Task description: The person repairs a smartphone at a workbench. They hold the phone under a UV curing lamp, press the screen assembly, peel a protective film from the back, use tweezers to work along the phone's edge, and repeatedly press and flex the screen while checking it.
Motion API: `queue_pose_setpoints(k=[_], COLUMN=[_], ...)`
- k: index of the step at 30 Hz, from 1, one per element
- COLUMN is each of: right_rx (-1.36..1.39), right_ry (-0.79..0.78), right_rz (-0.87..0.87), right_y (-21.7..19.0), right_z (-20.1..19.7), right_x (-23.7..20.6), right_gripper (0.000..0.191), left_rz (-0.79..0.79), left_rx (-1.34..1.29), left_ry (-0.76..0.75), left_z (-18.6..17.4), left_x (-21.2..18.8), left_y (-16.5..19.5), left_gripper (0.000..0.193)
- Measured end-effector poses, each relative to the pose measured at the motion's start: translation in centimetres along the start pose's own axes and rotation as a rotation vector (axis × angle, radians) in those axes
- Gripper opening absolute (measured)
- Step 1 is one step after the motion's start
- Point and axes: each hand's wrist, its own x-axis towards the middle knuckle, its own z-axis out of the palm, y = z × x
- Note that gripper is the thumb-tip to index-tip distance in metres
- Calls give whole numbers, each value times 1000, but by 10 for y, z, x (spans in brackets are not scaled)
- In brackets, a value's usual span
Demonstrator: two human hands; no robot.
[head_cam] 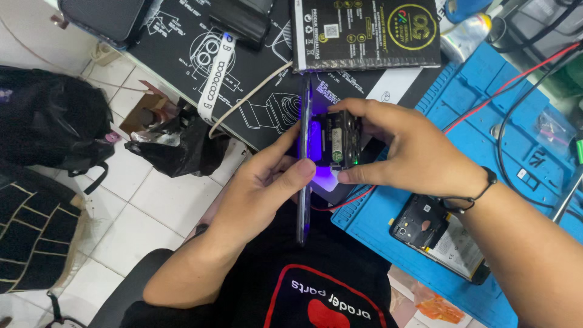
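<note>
Phone repair workshop: blue repair mat [486, 109], opened phone [440, 237].

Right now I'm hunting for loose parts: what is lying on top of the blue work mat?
On the blue work mat lie an opened phone, back cover off, and red and black wires. The right hand and forearm cover the mat's middle; anything there is hidden.

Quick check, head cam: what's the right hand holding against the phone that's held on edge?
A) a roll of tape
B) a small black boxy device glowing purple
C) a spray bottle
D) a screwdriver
B: the right hand pinches a small black boxy device that casts purple light onto the phone, which the left hand holds on edge.
</note>
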Motion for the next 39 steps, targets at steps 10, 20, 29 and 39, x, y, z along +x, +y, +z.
queue_pose_setpoints(k=[10, 20, 29, 39], right_rx=[21, -22, -4, 195], right_ry=[-20, 11, -6, -3], right_rz=[-95, -128, -140, -122], right_y=[1, -6, -10, -12], right_z=[3, 6, 4, 4], right_x=[1, 3, 0, -11], right_gripper=[85, 85, 86, 83], left_rz=[-6, -5, 76, 107], left_rx=[-55, -80, -13, -105], left_ry=[-10, -6, -30, -46], left_z=[0, -1, 0, 10], left_x=[-2, -1, -10, -14], left_y=[5, 4, 13, 19], left_gripper=[74, 73, 73, 76])
